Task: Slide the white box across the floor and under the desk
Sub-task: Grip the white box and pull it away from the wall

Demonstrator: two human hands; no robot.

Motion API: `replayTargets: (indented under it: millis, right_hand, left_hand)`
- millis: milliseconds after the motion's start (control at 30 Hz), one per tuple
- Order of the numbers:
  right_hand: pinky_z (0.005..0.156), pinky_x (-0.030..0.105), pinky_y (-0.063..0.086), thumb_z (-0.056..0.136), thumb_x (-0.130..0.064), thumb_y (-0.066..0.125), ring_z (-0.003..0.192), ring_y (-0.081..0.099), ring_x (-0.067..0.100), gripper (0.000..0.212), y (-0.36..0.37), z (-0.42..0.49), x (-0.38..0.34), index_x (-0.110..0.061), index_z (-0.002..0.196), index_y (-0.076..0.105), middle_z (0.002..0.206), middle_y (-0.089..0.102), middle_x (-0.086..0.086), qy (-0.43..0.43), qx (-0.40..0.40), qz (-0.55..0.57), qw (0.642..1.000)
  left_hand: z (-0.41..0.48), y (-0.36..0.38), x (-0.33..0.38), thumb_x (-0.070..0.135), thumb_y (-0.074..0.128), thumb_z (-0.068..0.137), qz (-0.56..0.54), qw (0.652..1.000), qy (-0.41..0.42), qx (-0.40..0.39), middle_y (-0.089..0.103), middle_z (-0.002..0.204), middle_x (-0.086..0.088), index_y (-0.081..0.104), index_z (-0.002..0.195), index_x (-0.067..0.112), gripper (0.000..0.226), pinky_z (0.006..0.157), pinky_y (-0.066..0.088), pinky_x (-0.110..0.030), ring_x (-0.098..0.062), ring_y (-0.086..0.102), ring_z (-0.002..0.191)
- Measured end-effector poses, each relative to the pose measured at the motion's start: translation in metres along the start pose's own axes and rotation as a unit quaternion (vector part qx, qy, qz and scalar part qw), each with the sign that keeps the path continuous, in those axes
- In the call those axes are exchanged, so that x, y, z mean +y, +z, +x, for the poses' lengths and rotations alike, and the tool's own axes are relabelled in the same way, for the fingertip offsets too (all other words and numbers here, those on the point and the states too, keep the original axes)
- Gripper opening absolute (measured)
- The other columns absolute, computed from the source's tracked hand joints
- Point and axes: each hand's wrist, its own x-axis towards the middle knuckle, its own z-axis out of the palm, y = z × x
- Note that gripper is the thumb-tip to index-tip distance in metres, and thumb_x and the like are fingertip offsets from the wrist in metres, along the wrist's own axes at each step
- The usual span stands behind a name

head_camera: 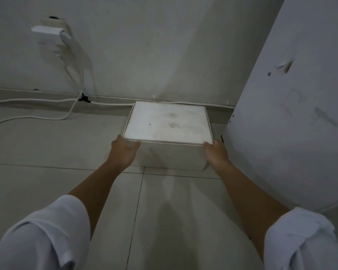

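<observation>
White box (167,123) sits flat on the tiled floor (47,145), far edge close against the baseboard, just beside the white side panel (293,114) at right (probably the bench's side). Left hand (123,151) and right hand (216,152) each clasp a near corner of the white box. Risks: the box jams on the wall, catches the panel edge and skews, or rides onto the cable (109,103) lying along the baseboard.

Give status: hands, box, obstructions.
Left hand and right hand grip white box near corners. Box on floor, far edge at baseboard. Cable beside its far-left corner.
</observation>
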Motion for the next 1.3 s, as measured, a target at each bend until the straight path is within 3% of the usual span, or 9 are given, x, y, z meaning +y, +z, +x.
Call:
replayTargets:
  millis: [133, 300, 467, 567, 633, 867, 1033, 1167, 1300]
  right_hand:
    - [0.086, 0.030, 0.040, 0.094, -0.028, 0.047, 0.119, 0.054, 0.034, 0.051, 0.005, 0.003, 0.006, 0.001, 0.135, 0.044, 0.134, 0.055, 0.019, -0.007, 0.029, 0.044, 0.999]
    - [0.080, 0.028, 0.036, 0.092, -0.034, 0.051, 0.117, 0.055, 0.034, 0.054, 0.003, 0.012, 0.014, 0.002, 0.131, 0.043, 0.132, 0.054, 0.020, -0.006, 0.059, 0.040, 0.997]
    - [0.112, 0.040, 0.035, 0.089, -0.050, 0.051, 0.139, 0.038, 0.032, 0.081, 0.006, 0.023, 0.016, -0.004, 0.150, 0.023, 0.155, 0.032, 0.014, 0.024, -0.037, 0.085, 0.995]
    - [0.115, 0.046, 0.033, 0.090, -0.047, 0.053, 0.140, 0.037, 0.031, 0.078, 0.007, 0.024, 0.019, -0.009, 0.151, 0.022, 0.157, 0.030, 0.011, 0.027, -0.071, 0.155, 0.985]
    - [0.112, 0.049, 0.037, 0.089, -0.043, 0.056, 0.135, 0.043, 0.032, 0.073, 0.007, 0.021, 0.022, -0.009, 0.148, 0.029, 0.151, 0.039, 0.013, 0.028, -0.070, 0.178, 0.981]
    - [0.099, 0.049, 0.048, 0.088, -0.043, 0.056, 0.118, 0.055, 0.029, 0.058, 0.002, -0.014, 0.032, -0.015, 0.137, 0.042, 0.138, 0.051, 0.008, 0.044, -0.066, 0.171, 0.982]
    - [0.097, 0.050, 0.050, 0.080, -0.061, 0.058, 0.131, 0.045, 0.030, 0.084, -0.009, -0.055, 0.030, -0.016, 0.146, 0.031, 0.150, 0.039, 0.004, 0.054, -0.059, 0.127, 0.989]
    - [0.073, 0.045, 0.055, 0.077, -0.060, 0.062, 0.114, 0.054, 0.029, 0.078, -0.016, -0.092, 0.023, -0.013, 0.135, 0.041, 0.140, 0.048, 0.005, 0.052, -0.066, 0.122, 0.989]
    - [0.066, 0.041, 0.055, 0.074, -0.063, 0.063, 0.107, 0.051, 0.026, 0.081, -0.027, -0.136, 0.012, -0.015, 0.134, 0.040, 0.138, 0.046, 0.003, 0.044, -0.077, 0.111, 0.990]
  left_hand:
    - [0.008, -0.003, -0.004, 0.042, 0.052, 0.091, -0.012, 1.000, -0.012, 0.013, 0.030, 0.153, -0.022, 0.031, 0.145, -0.001, 0.072, 0.112, 0.034, -0.045, -0.037, 0.040, 0.134]
    - [0.009, -0.004, -0.018, 0.043, 0.051, 0.090, 0.007, 0.998, -0.012, 0.056, 0.055, 0.128, -0.026, 0.060, 0.121, 0.002, 0.053, 0.105, 0.041, -0.051, -0.043, 0.052, 0.117]
    - [0.023, -0.003, -0.017, 0.032, 0.053, 0.092, -0.065, 0.997, -0.035, 0.032, 0.061, 0.123, -0.028, 0.059, 0.118, -0.008, 0.048, 0.077, 0.043, -0.030, -0.033, 0.060, 0.098]
    - [0.025, 0.003, -0.016, 0.028, 0.051, 0.094, -0.114, 0.993, -0.033, -0.005, 0.056, 0.131, -0.027, 0.051, 0.130, -0.006, 0.049, 0.091, 0.050, -0.040, -0.034, 0.058, 0.107]
    - [0.021, 0.005, -0.018, 0.025, 0.054, 0.093, -0.136, 0.990, -0.036, -0.008, 0.053, 0.135, -0.024, 0.044, 0.135, -0.005, 0.052, 0.103, 0.046, -0.047, -0.038, 0.055, 0.119]
    - [-0.009, -0.005, -0.037, 0.014, 0.055, 0.093, -0.213, 0.975, -0.065, -0.019, 0.049, 0.136, -0.026, 0.038, 0.133, -0.007, 0.049, 0.107, 0.041, -0.055, -0.039, 0.052, 0.123]
    - [-0.044, -0.027, -0.045, 0.016, 0.054, 0.094, -0.201, 0.975, -0.072, -0.059, 0.049, 0.136, -0.025, 0.039, 0.132, -0.008, 0.048, 0.102, 0.045, -0.048, -0.038, 0.052, 0.122]
    - [-0.070, -0.050, -0.046, 0.015, 0.053, 0.094, -0.191, 0.977, -0.068, -0.061, 0.048, 0.136, -0.024, 0.038, 0.133, -0.009, 0.048, 0.102, 0.044, -0.048, -0.035, 0.052, 0.118]
    - [-0.104, -0.078, -0.046, 0.013, 0.052, 0.095, -0.177, 0.979, -0.065, -0.076, 0.050, 0.134, -0.025, 0.042, 0.130, -0.011, 0.044, 0.099, 0.045, -0.048, -0.033, 0.053, 0.111]
